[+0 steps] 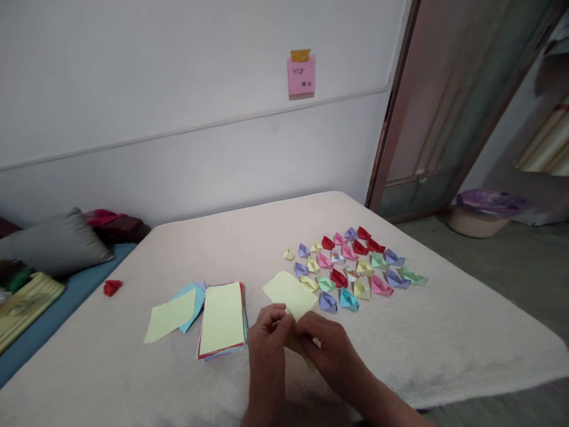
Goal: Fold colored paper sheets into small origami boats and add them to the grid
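A pale yellow sheet of paper (291,292) is held between my two hands near the front of the table; its upper part spreads flat and its lower part is folded. My left hand (269,332) pinches it from the left, thumb and fingers closed. From the right, my right hand (326,341) grips the same sheet, its fingertips almost meeting the left thumb. The fold between the fingers is partly hidden. Just beyond and to the right stand several small folded paper boats (338,278) in red, pink, purple, green, blue and yellow.
Left of my hands lies a stack of coloured paper (222,320) topped with yellow. Loose yellow (171,317) and blue sheets sit beside it. Farther left is a red folded paper piece (112,287). A grey cushion (57,243) is at the left, a lidded tub (484,213) at the right.
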### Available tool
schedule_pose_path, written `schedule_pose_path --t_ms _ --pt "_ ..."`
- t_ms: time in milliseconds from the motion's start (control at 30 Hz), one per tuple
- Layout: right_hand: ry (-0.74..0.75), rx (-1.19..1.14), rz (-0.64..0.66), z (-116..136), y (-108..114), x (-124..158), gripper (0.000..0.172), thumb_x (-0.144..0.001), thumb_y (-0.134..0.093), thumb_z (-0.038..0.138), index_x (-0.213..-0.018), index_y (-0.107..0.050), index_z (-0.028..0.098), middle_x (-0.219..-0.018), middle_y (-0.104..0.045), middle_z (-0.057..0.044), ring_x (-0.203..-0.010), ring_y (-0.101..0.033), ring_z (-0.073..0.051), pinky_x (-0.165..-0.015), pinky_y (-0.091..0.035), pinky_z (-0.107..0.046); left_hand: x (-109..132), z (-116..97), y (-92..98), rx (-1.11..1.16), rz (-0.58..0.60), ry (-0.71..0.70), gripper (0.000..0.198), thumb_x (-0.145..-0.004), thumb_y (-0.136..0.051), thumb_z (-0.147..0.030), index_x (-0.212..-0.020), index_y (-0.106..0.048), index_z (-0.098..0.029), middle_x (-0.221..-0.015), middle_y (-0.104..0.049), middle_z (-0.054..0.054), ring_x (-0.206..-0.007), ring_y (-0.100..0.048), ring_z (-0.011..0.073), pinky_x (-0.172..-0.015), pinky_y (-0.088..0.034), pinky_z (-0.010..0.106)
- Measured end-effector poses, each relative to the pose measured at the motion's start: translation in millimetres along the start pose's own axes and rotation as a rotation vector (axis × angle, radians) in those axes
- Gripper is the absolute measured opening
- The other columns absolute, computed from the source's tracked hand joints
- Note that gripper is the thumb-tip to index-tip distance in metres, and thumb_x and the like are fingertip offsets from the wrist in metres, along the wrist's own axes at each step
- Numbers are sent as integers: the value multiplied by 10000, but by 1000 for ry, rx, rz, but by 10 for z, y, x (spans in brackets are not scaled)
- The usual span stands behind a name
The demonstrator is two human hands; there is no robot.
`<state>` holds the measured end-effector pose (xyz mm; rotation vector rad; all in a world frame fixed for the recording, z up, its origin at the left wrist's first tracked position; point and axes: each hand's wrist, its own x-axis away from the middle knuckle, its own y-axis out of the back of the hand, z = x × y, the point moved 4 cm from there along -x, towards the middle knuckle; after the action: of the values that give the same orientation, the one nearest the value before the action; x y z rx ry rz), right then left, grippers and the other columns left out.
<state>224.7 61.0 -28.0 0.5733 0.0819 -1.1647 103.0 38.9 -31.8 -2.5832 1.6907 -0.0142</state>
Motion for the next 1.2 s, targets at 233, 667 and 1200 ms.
schedule_pose_path --t_ms 233,667,1200 --pt "-191 -224 30 -108 47 -39 138 -667 -541 72 -620 -613 180 -587 -571 36 -581 -499 -120 -560 -375 -217 -54 180 8 278 29 169 120 -678 -665 -154 -727 -558 -177 -626 -556 -55 -581 -481 93 -556 -364 208" --pt "-358 -458 137 -208 52 -74 129 -551 -543 86 -563 -635 175 -483 -482 67 -467 -340 -74 -441 -244 -193 -53 20 23 206 30 186 296 -678 -708 -250 -943 -595 -183 -553 -483 -78 -537 -428 84 -551 -329 197" --pt "-418 -633 61 -314 190 -119 169 -609 -644 141 -706 -511 182 -533 -510 83 -483 -450 -80 -483 -319 -208 -62 195 -87 281 267 304 209 -647 -737 -266 -795 -730 -118 -663 -675 40 -597 -571 148 -609 -431 268"
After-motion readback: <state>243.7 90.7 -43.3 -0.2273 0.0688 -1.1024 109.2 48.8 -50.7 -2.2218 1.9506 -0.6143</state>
